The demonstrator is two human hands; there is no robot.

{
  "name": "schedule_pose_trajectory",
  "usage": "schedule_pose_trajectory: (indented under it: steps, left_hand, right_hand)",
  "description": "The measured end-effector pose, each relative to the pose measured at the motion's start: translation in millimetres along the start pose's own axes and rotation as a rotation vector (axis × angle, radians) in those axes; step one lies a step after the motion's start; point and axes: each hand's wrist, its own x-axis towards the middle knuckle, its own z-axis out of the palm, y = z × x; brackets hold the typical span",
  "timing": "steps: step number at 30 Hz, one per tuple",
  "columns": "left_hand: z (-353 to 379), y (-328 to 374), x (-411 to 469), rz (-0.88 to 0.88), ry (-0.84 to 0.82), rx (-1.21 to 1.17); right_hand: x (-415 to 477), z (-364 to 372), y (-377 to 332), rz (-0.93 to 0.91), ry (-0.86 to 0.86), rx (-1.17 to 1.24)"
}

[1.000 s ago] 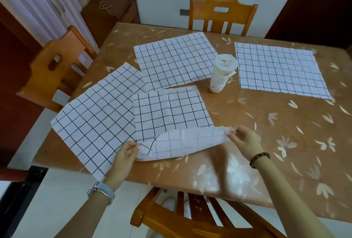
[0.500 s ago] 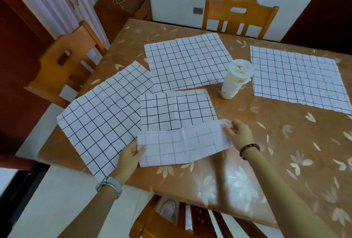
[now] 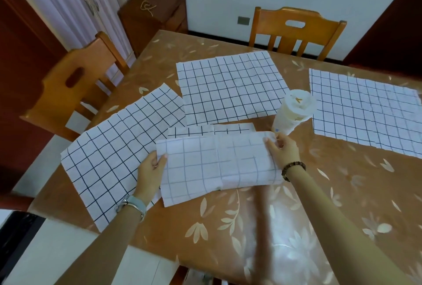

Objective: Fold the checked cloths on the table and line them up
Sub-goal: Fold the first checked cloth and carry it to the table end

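A: Which one is in play?
B: The half-folded cloth, lower centre of frame, near the front edge of the tabletop. The turned flap shows its pale reverse side. A strip of the bottom layer shows beyond the flap's far edge.
A: Hands?
B: The left hand grips the flap's left end, thumb on top. The right hand pinches the flap's upper right corner. Both are holding cloth.
A: Axis?
B: The long axis runs left to right across the frame, with one hand at each short end. The flap's far edge stops short of the bottom layer's far edge. The gap looks wider at the left end.
A: Next move?
B: My guess is both corners go up-frame, away from the body, until the edges meet, then it gets pressed flat. Reach is about equal for both hands. The cup stands just beside the right hand, up-frame of it, so that side needs care.
A: The rest?
B: Three lie flat and unfolded: the left cloth at centre left with the left hand over it, the far cloth at upper centre, and the right cloth at the right edge. Nothing is lined up yet, so the task looks early.
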Motion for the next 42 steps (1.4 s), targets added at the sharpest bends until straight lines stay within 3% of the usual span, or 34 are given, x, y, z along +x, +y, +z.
schedule_pose_trajectory:
  steps: [9, 19, 26, 42]
  left_hand:
    - [21, -12, 67, 0.000, 0.035, 0.048]
    - [38, -35, 93, 0.019, 0.155, 0.223]
    - [39, -44, 101, -0.030, 0.191, 0.196]
    - [14, -39, 24, -0.151, 0.173, 0.114]
  right_hand:
    - [63, 35, 9, 0.087, 0.009, 0.036]
    - [94, 63, 32, 0.125, 0.022, -0.088]
    - [103, 71, 32, 0.137, 0.053, -0.148]
    - [22, 37, 56, 0.173, -0.004, 0.057]
